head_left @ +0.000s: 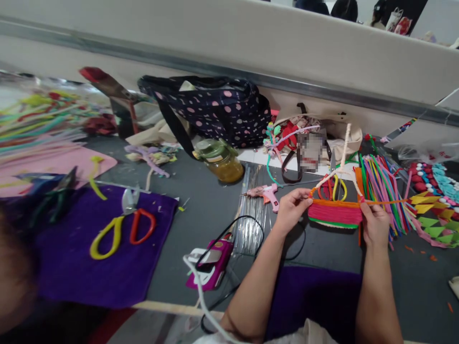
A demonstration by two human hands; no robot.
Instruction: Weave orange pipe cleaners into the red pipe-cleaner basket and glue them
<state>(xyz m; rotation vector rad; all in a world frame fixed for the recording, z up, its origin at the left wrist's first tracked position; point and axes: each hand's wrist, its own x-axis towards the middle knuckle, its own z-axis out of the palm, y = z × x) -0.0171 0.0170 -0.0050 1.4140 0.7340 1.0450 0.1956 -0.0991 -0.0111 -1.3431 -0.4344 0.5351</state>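
Observation:
Between my hands is a small pipe-cleaner panel (334, 214) with orange, pink and green rows and a pale edge. From its top corners, pale pipe cleaners meet at a point and one stem stands upright. My left hand (293, 208) pinches the panel's left end. At the other end, my right hand (375, 223) grips the corner, where a loose orange pipe cleaner (390, 202) runs out to the right. Just behind the panel lie scissors (339, 189) with red and yellow handles, partly hidden. A pink glue gun (267, 193) rests left of my left hand.
Coloured pipe cleaners (383, 191) are bundled at right. Clear glue sticks (247, 229), a magenta-and-white device (211, 263) with cables and a jar (221, 165) lie at left. Beyond are a dotted bag (222, 110) and, on purple cloth (71, 267), large scissors (116, 234). Another person shows at far left.

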